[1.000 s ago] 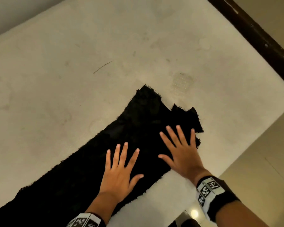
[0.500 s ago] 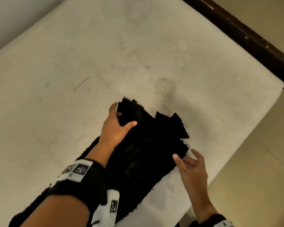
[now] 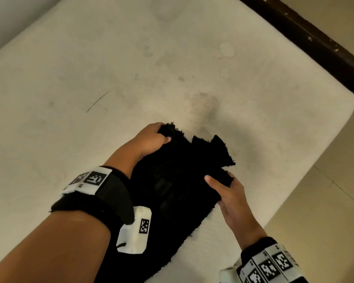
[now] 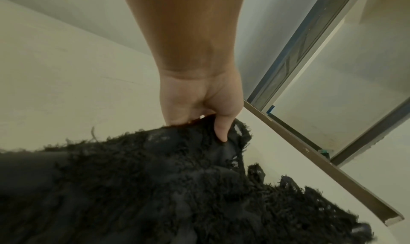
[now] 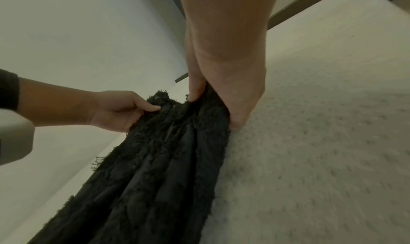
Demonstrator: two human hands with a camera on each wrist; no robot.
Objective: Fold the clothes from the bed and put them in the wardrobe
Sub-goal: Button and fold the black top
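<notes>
Black fuzzy garment point(image 3: 178, 180) lies on bare mattress point(image 3: 110, 78) of bed, near the edge closest to the person, running from between both hands back under the L forearm toward the body.

L hand point(image 3: 151, 139): fingers curled under the far-left corner of garment, thumb on top; corner pinched and lifted off mattress. L wrist view confirms thumb point(image 4: 221, 128) pressed into the fuzzy edge, fabric bunched beneath the palm.

R hand point(image 3: 227, 190): grips near-right edge of garment, thumb on top, fingers wrapped under. R wrist view shows fabric gathered in folds below R hand point(image 5: 224, 97), with L hand point(image 5: 119, 111) clamped on the opposite corner.

Hands apart, one on each side of the garment's end; cloth spans between them. Two frayed flaps stick out beyond the R hand, on the far side.

Mattress: off-white, w/ faint stains and a thin dark line beyond L hand. Dark wooden bed frame point(image 3: 307, 37) far beyond R hand. Tiled floor point(image 3: 325, 201) to right of R hand. Both wrists carry black bands w/ white marker blocks.
</notes>
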